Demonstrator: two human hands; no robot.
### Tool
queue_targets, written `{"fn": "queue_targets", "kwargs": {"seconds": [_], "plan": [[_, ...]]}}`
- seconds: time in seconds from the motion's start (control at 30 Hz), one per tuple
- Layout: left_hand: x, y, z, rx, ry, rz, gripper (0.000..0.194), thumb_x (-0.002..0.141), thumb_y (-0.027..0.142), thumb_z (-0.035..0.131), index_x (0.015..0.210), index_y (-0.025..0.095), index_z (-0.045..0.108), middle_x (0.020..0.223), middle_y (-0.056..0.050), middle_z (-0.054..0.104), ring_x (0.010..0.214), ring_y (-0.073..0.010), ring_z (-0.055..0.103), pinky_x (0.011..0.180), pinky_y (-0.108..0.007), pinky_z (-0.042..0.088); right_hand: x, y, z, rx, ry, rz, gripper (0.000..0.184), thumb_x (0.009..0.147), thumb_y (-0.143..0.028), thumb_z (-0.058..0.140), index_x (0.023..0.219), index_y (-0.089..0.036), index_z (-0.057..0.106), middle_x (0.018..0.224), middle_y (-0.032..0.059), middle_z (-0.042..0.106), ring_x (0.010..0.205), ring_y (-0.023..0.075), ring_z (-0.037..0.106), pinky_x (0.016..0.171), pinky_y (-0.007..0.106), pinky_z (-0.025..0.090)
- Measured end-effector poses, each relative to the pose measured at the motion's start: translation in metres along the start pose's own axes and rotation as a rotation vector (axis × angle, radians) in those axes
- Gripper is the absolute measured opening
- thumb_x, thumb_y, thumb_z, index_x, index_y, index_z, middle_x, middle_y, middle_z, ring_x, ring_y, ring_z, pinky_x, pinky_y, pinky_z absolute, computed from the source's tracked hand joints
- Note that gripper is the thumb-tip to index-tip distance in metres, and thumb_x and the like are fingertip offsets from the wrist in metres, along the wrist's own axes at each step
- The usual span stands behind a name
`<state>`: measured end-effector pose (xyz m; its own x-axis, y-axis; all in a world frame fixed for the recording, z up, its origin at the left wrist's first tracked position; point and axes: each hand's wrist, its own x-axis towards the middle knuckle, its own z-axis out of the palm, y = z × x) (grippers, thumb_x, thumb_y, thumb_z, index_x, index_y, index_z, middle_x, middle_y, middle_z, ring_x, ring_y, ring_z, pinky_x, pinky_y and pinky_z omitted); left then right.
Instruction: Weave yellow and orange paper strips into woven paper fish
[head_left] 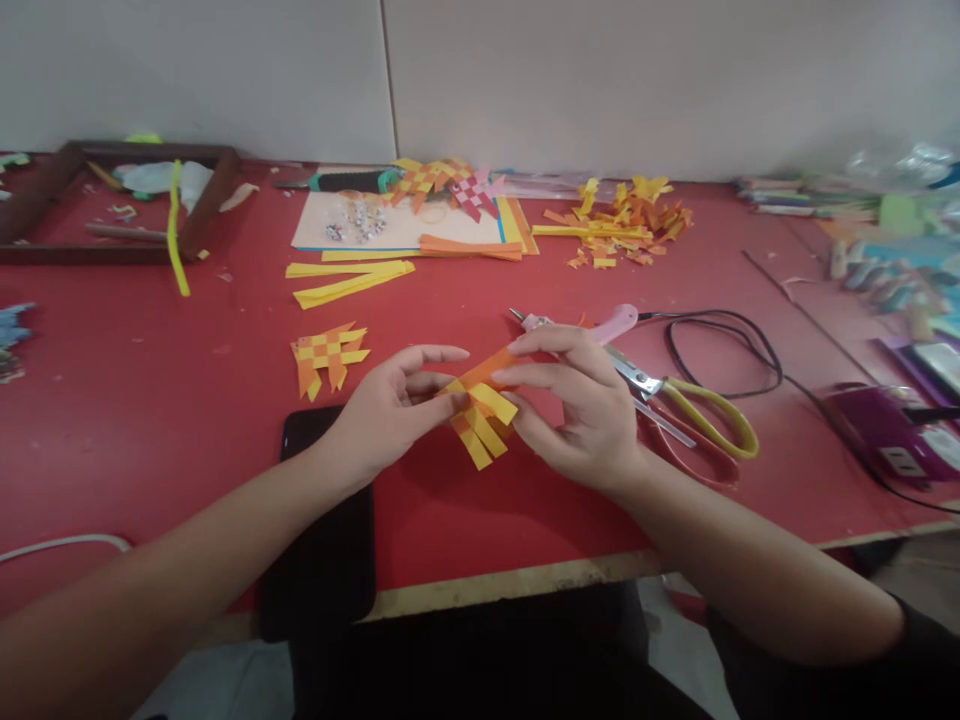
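both hands meet above the red tabletop [442, 520], holding one small piece of woven orange and yellow paper strips [484, 440] between them. the left hand [394, 410] pinches its left side in a narrow grip, thumb in front and the fingers partly hidden behind. the right hand [581, 410] has its fingertips on the orange strip at the upper right, with the thumb just beside the loose yellow ends; the fingers curve closely round that side. several yellow ends fan out below the weave.

left of the piece, near the left hand, a woven paper fish [328, 352] lies flat. a black smartphone [322, 565] lies at the table's near edge, partly under the left forearm. just beyond and beside the right hand are a pink glue gun [619, 324], partly hidden, and scissors with a yellow handle loop [712, 410]. farther back, yellow paper strips [352, 285] lie in front of a cream sheet [307, 228], and a pile of orange and yellow scraps [645, 222] sits to their right.
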<state>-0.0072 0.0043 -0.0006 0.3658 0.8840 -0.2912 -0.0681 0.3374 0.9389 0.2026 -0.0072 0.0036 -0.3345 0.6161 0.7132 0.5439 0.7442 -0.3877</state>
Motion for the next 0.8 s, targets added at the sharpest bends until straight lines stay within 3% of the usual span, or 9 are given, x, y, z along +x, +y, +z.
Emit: {"fn": "queue_targets", "kwargs": {"seconds": [0.37, 0.5, 0.7, 0.8], "plan": [[0.0005, -0.0056, -0.0014, 0.215, 0.024, 0.164, 0.035, 0.081, 0.031, 0.075, 0.113, 0.021, 0.066, 0.111, -0.007, 0.071, 0.102, -0.0196, 0.068, 0.084, -0.029, 0.054, -0.0001, 0.0037, 0.0036, 0.024, -0.085, -0.046, 0.021, 0.085, -0.013, 0.066, 0.101, -0.027, 0.071, 0.108, 0.0072, 0.065, 0.101, 0.0222, 0.065, 0.093, 0.046, 0.052], [-0.0007, -0.005, -0.0002, 0.305, 0.029, 0.219, 0.032, 0.081, 0.029, 0.073, 0.111, 0.019, 0.066, 0.115, -0.009, 0.072, 0.104, -0.0213, 0.069, 0.083, -0.03, 0.056, -0.0013, 0.0036, 0.004, 0.06, -0.105, 0.033, 0.016, 0.088, -0.015, 0.064, 0.096, -0.026, 0.073, 0.104, 0.0064, 0.066, 0.099, 0.0212, 0.065, 0.09, 0.044, 0.053], [-0.002, -0.0068, 0.0022, 0.37, -0.004, 0.263, 0.03, 0.081, 0.023, 0.071, 0.11, 0.019, 0.067, 0.106, -0.008, 0.075, 0.098, -0.0209, 0.072, 0.081, -0.031, 0.058, -0.0014, 0.0016, 0.0045, 0.074, -0.109, 0.127, 0.003, 0.089, -0.023, 0.068, 0.087, -0.024, 0.07, 0.097, 0.0048, 0.067, 0.093, 0.0199, 0.065, 0.086, 0.04, 0.053], [-0.0015, -0.0066, 0.0019, 0.391, 0.003, 0.287, 0.021, 0.081, 0.024, 0.071, 0.102, 0.02, 0.071, 0.1, -0.005, 0.076, 0.089, -0.0186, 0.072, 0.077, -0.029, 0.057, -0.0005, 0.0, 0.0019, 0.124, -0.128, 0.144, 0.011, 0.091, -0.031, 0.067, 0.084, -0.023, 0.069, 0.096, 0.0051, 0.067, 0.092, 0.0199, 0.065, 0.087, 0.04, 0.052]]}}
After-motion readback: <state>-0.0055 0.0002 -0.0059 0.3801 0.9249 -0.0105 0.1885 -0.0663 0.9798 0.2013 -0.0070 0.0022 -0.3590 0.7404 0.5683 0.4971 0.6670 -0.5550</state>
